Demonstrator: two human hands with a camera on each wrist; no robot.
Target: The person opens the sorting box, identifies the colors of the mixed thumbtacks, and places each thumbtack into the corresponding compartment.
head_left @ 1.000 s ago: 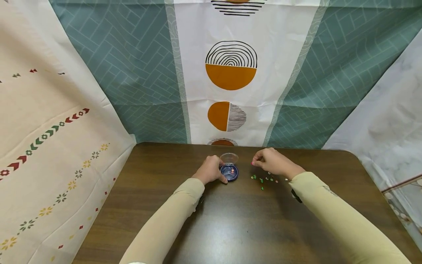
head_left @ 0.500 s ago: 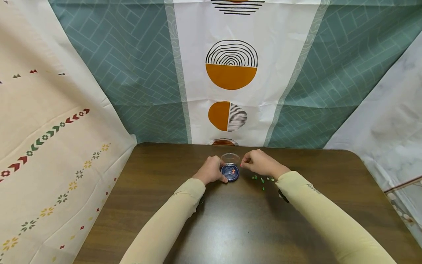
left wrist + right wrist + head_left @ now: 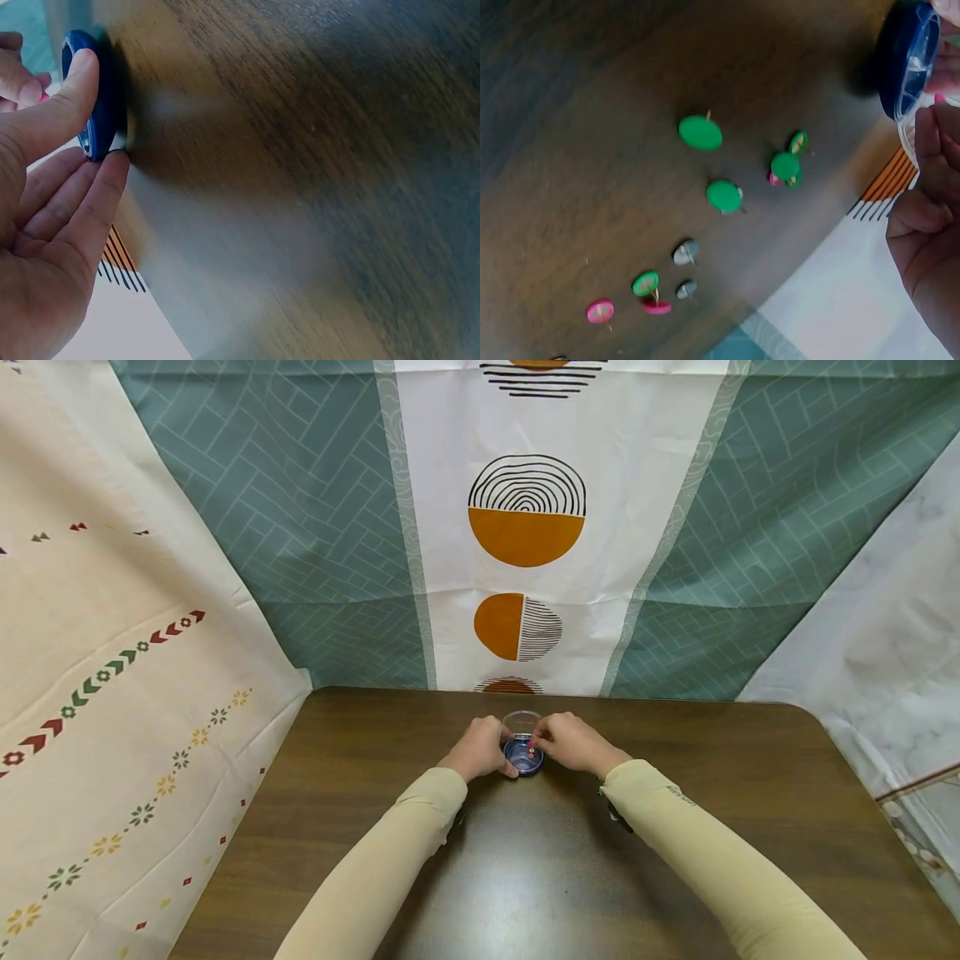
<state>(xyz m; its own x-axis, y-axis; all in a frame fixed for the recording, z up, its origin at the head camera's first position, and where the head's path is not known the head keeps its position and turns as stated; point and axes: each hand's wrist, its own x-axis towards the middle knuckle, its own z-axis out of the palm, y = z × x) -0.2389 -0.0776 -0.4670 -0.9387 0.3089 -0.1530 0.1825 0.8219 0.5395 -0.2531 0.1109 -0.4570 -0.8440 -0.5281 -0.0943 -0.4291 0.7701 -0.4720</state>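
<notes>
A small round blue case [image 3: 522, 767] with inner compartments sits on the table, its clear hinged lid [image 3: 521, 718] raised at the back. My left hand [image 3: 482, 748] grips the case from the left, thumb on the near rim [image 3: 82, 71] and fingers at the far side. Over the case's right part, my right hand [image 3: 576, 743] pinches a pink thumbtack [image 3: 939, 98] between thumb and fingers. Reddish tacks [image 3: 531, 755] show inside the case. In the right wrist view, loose green thumbtacks [image 3: 700, 133], pink thumbtacks [image 3: 600, 310] and silver thumbtacks [image 3: 685, 252] lie on the table.
The brown wooden table [image 3: 360, 827] runs back to a hanging patterned cloth [image 3: 525, 568]. Pale cloths hang along the left [image 3: 112, 693] and right [image 3: 892, 693] sides. My right forearm hides the loose tacks in the head view.
My right hand has moved left from beside the loose tacks to over the case, carrying the pink thumbtack. My left hand has kept its grip on the case.
</notes>
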